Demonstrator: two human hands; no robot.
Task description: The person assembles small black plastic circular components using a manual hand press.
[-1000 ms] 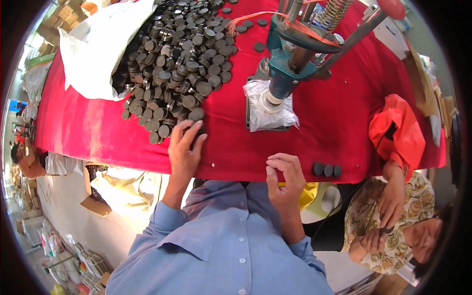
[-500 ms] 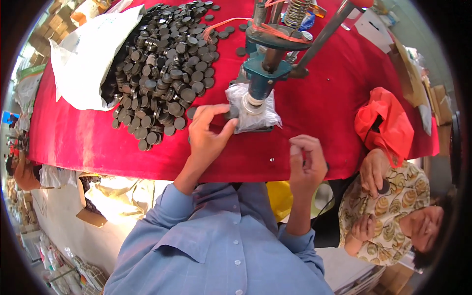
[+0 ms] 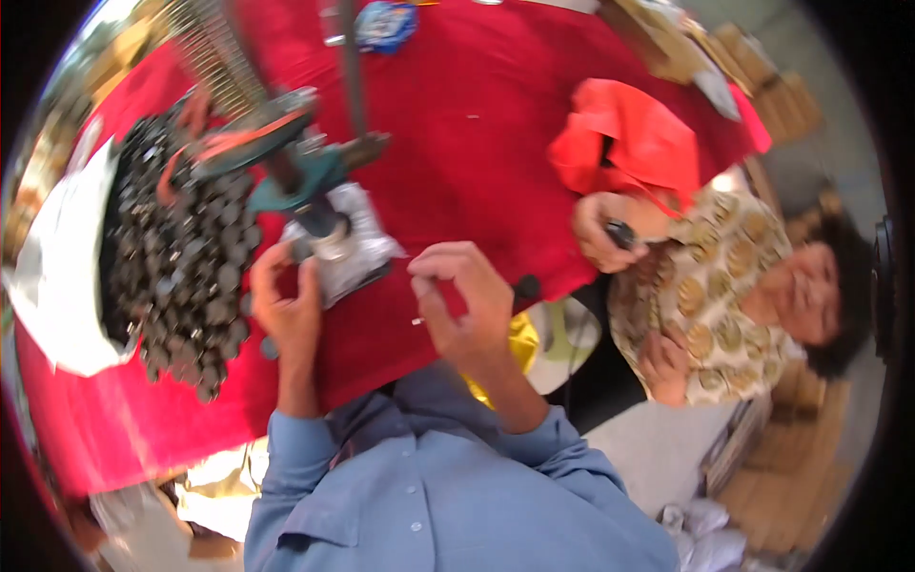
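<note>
My left hand (image 3: 291,310) pinches a small black disc (image 3: 302,250) between thumb and fingers, close against the press. The green hand press (image 3: 303,181) has a coil spring, a lever and a metal die. Below its die lies a clear plastic wrapping (image 3: 367,250) over the base. Right of the press my right hand (image 3: 472,310) is raised above the cloth, thumb and forefinger brought together. Whatever sits at those fingertips is too small or blurred to make out.
A heap of black discs (image 3: 181,257) lies left of the press beside a white bag (image 3: 71,272). Another disc (image 3: 526,286) is near the table's front edge. A red bag (image 3: 624,143) lies at right on the red cloth (image 3: 457,162). Beside it, a co-worker's hand (image 3: 605,234) holds a dark disc.
The whole view has swung right, so press and heap now appear further left and tilted. My left hand stays by the press with the disc. The right hand is nearer the press.
</note>
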